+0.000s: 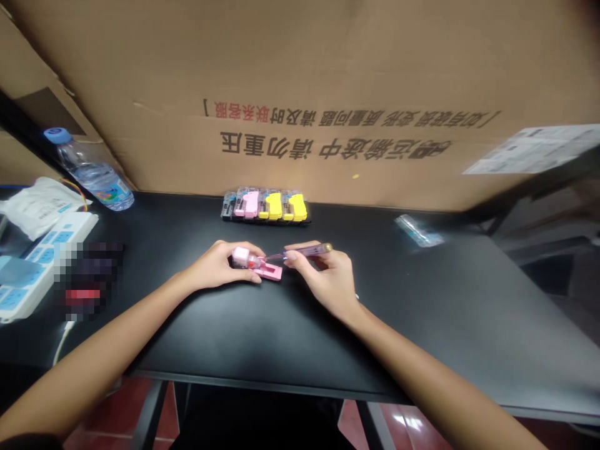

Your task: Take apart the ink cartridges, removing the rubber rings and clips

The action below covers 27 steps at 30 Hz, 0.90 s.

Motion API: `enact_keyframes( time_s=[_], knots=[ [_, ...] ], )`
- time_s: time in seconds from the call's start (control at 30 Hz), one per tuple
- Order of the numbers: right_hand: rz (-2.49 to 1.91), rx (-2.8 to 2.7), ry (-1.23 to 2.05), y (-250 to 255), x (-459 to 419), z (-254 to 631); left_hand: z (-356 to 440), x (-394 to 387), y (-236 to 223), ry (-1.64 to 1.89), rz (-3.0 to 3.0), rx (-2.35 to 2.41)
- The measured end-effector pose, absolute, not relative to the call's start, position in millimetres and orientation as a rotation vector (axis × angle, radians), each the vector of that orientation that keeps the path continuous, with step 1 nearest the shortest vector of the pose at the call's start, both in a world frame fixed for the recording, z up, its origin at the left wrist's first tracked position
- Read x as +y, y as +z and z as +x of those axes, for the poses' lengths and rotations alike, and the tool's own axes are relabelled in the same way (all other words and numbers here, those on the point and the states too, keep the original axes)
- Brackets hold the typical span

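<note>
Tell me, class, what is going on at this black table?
A person is working on a small pink item at the table. The left hand holds it, while the right hand holds a screwdriver with its tip at the item. Behind the hands stands a row of packs, one with a pink piece and two with yellow. A bottle leans at the left, near a power strip.

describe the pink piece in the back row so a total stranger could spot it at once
At the foot of the large cardboard panel, along the far side of the black table, is a short row of devices. The pink piece sits left of two yellow pieces. It alone is pink there; another pink item is in the left hand.
</note>
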State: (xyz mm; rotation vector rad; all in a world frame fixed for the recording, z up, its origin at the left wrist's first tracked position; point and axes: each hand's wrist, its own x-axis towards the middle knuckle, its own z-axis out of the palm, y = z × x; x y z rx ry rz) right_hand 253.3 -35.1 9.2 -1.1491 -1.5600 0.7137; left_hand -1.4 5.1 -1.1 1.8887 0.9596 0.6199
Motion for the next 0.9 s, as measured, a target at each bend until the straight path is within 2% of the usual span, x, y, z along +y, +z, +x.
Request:
enact_keyframes(
  time_s=[0.4, 0.9],
  knots=[
    [-1.055, -1.741, 0.940, 8.0, -36.2, 255.5, -3.3, 6.9, -1.5, 0.699, 1.920, 1.001],
    [-1.049, -1.742, 0.984, 4.8, -34.8, 254.7, -3.4, 7.9, -4.0, 0.690, 1.929, 0.994]
  ],
)
